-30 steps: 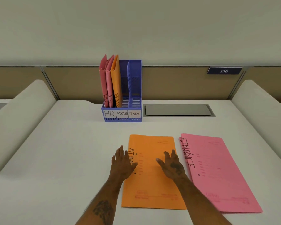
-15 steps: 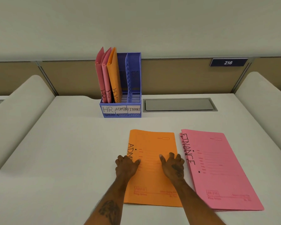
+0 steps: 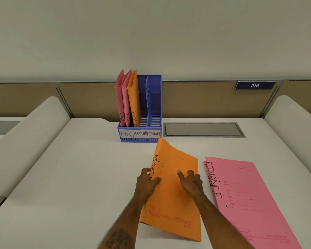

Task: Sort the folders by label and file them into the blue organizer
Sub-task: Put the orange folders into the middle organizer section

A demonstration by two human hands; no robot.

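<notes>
An orange folder marked ADMIN (image 3: 174, 200) is tilted up off the desk along its left spine edge. My left hand (image 3: 147, 180) grips that spine, thumb on top and fingers underneath. My right hand (image 3: 191, 182) lies on the folder's face near its right edge. A pink folder marked FINANCE (image 3: 244, 198) lies flat to the right. The blue organizer (image 3: 140, 137) stands at the back with slots labelled HR, ADMIN and FINANCE. It holds two pink HR folders (image 3: 122, 101) and one orange ADMIN folder (image 3: 134, 99); the FINANCE slot looks empty.
A grey cable hatch (image 3: 203, 129) is set into the desk right of the organizer. Rounded white dividers (image 3: 31, 133) flank the desk on both sides. A partition with a plate reading 216 (image 3: 255, 85) runs behind.
The orange ADMIN folder lay flat under both hands; now its left edge is lifted and gripped by my left hand. The view has tilted slightly.
</notes>
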